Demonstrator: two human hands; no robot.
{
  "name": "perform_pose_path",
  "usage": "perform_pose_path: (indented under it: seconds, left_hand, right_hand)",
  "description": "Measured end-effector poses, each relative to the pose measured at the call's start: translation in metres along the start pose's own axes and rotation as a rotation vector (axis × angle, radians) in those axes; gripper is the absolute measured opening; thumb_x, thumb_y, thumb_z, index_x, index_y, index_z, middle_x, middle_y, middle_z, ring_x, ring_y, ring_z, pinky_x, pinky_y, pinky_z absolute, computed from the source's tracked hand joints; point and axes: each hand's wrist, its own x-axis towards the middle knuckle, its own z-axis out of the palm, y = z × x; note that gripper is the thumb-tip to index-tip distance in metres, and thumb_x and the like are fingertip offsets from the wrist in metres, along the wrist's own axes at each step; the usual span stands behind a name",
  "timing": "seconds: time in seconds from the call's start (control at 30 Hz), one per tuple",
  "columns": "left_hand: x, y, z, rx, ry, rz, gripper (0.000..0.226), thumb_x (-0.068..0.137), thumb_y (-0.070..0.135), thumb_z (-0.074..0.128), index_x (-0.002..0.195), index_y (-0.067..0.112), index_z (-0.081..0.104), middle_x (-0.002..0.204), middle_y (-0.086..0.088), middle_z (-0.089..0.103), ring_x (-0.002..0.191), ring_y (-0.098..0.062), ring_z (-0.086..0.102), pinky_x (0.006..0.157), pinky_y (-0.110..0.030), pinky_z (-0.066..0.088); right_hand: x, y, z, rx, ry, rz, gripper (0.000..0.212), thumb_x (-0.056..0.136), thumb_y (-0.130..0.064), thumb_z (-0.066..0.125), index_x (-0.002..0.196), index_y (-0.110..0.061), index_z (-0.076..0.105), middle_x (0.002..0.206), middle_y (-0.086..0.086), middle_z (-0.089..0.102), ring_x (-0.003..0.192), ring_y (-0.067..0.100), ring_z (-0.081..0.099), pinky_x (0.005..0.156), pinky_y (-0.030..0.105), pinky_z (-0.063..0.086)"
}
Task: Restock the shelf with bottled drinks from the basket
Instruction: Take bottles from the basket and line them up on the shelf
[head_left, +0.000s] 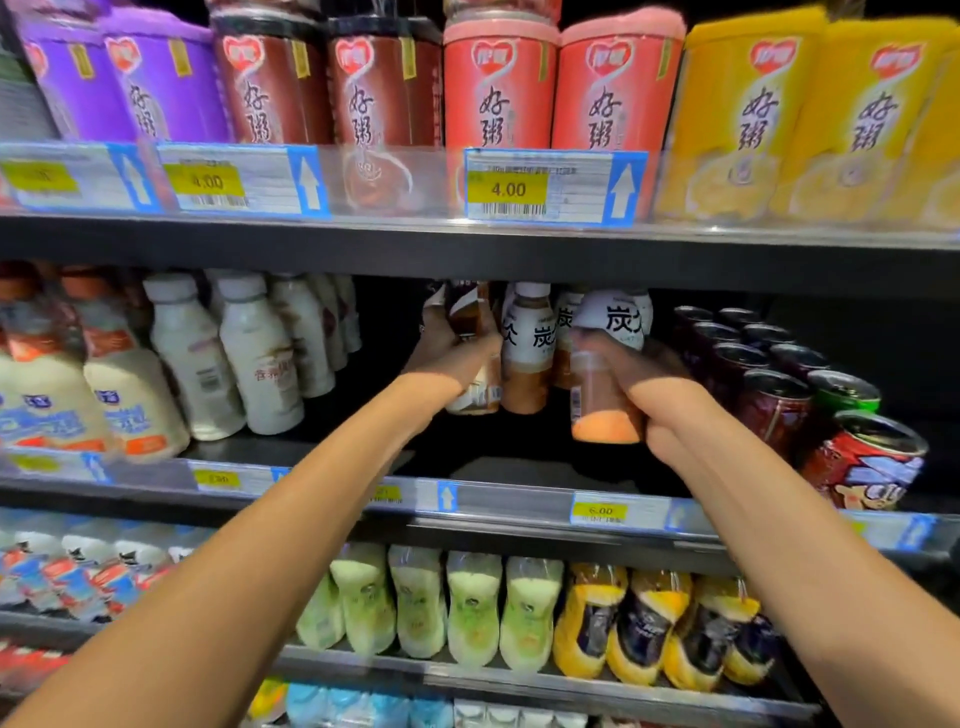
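- Head view: both arms reached into the middle shelf (498, 500), into the open gap about halfway along its front edge.
- Left hand (449, 358) had its fingers curled round a brown bottle (470, 317), held upright towards the back edge, with the cap close under the shelf above.
- Right hand (641, 387) was wrapped round the white-label bottle (605, 400), which had orange liquid in its lower half and sat nearer the front edge. It was blurred, so I couldn't tell whether its base touched the shelf.
- One matching standing bottle (527, 348) stood between the two hands, with more of the same behind it.
- White milk bottles (260, 358) stood in rows towards the left end of that shelf, and dark cans (774, 405) towards the right end.
- The top shelf held porridge cups (498, 88), with a 4.00 price tag (530, 189) on its front edge.
- The lower shelf held green bottles (472, 608) and, to their right, yellow bottles (649, 629).
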Motion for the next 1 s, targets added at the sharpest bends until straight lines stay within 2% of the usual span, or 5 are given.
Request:
perform_pose_path:
  seconds: [0.13, 0.27, 0.57, 0.87, 1.0]
  left_hand:
    - [0.022, -0.013, 0.010, 0.075, -0.014, 0.089, 0.067, 0.082, 0.017, 0.072, 0.135, 0.005, 0.033, 0.118, 0.001, 0.058, 0.107, -0.013, 0.057, 0.083, -0.019, 0.041]
    - [0.039, -0.023, 0.014, 0.083, 0.066, 0.079, 0.066, 0.081, 0.004, 0.073, 0.130, 0.006, 0.030, 0.115, -0.004, 0.056, 0.113, -0.020, 0.057, 0.090, -0.027, 0.044]
    - [0.045, -0.034, 0.014, 0.341, 0.147, 0.093, 0.078, 0.065, 0.027, 0.089, 0.123, 0.011, 0.040, 0.116, -0.003, 0.060, 0.109, -0.024, 0.059, 0.095, -0.033, 0.047]
    - [0.049, -0.043, 0.021, 0.515, 0.219, 0.169, 0.070, 0.077, 0.029, 0.080, 0.137, 0.015, 0.047, 0.136, -0.019, 0.046, 0.119, -0.040, 0.053, 0.099, -0.039, 0.043]
    - [0.051, -0.038, 0.025, 0.596, 0.276, 0.156, 0.061, 0.081, 0.028, 0.075, 0.130, 0.005, 0.046, 0.132, -0.018, 0.055, 0.117, -0.039, 0.057, 0.090, -0.040, 0.048]
  right_hand:
    - [0.021, 0.005, 0.005, -0.127, 0.025, -0.086, 0.056, 0.056, -0.037, 0.090, 0.103, -0.016, 0.068, 0.095, 0.006, 0.075, 0.084, 0.026, 0.073, 0.078, 0.041, 0.060]
    - [0.034, 0.012, 0.008, -0.163, 0.036, -0.140, 0.033, 0.065, -0.020, 0.089, 0.091, -0.017, 0.069, 0.097, 0.005, 0.076, 0.086, 0.021, 0.072, 0.082, 0.037, 0.059]
    - [0.056, 0.026, 0.014, -0.240, 0.037, -0.141, 0.026, 0.068, -0.012, 0.087, 0.085, -0.016, 0.068, 0.099, 0.007, 0.075, 0.086, 0.019, 0.071, 0.079, 0.033, 0.057]
    - [0.072, 0.033, 0.010, -0.283, 0.048, -0.195, 0.070, 0.057, -0.022, 0.094, 0.118, -0.007, 0.061, 0.103, 0.003, 0.075, 0.090, 0.014, 0.072, 0.063, 0.021, 0.056]
    - [0.073, 0.031, 0.010, -0.305, 0.080, -0.191, 0.085, 0.045, -0.037, 0.095, 0.117, -0.014, 0.055, 0.105, -0.002, 0.072, 0.094, 0.016, 0.069, 0.085, 0.034, 0.057]
